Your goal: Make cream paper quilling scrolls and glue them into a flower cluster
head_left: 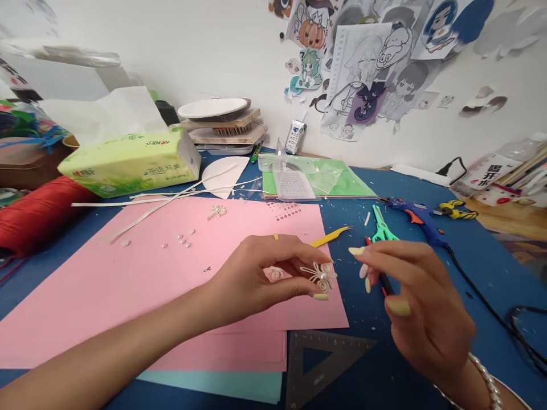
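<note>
My left hand (260, 273) pinches a small white curled-paper ornament (323, 278) with a pearl bead at its middle, held above the pink paper (141, 302). To its right hovers my right hand (431, 307), fingers bent and apart with nothing visible between them. Behind those fingers lies a red and black pen-like tool (386, 285), partly hidden. Yellow tweezers (331, 236) rest just beyond the left hand. Several loose pearl beads (182, 241) and another curled-paper piece (217, 211) lie on the pink paper.
Green scissors (382, 225) and a blue glue gun (419, 219) with a trailing black cord are at the right. A set square (325, 364) lies in front. White paper strips (162, 208), a tissue box (137, 162) and a red thread spool (47, 213) are on the left.
</note>
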The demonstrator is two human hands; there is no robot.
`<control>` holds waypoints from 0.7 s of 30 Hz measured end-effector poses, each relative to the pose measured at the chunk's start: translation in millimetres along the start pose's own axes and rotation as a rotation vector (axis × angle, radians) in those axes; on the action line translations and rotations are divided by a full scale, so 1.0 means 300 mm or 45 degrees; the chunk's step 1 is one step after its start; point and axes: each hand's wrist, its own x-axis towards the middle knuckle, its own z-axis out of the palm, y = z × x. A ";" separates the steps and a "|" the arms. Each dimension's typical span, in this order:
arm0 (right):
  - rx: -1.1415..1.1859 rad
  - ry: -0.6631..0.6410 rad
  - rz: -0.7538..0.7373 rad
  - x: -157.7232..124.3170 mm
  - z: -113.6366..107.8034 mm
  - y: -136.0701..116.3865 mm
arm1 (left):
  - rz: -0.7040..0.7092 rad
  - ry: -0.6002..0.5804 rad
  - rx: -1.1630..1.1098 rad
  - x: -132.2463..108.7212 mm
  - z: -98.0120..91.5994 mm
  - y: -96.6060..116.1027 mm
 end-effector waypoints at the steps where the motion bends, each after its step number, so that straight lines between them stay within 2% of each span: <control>1: 0.075 -0.005 0.130 0.007 0.002 -0.001 | 0.088 0.028 0.098 -0.002 0.000 0.001; 4: 0.349 -0.168 0.449 0.031 0.009 0.001 | 0.274 0.046 0.273 -0.005 0.006 0.001; 7: 0.583 -0.320 0.580 0.043 0.016 0.004 | 0.362 0.017 0.326 -0.006 0.016 -0.003; 11: 0.736 -0.458 0.650 0.039 0.029 -0.001 | 0.406 0.009 0.343 -0.006 0.027 -0.008; 21: 0.689 -0.498 0.689 0.031 0.040 -0.019 | 0.476 -0.011 0.357 -0.006 0.035 -0.010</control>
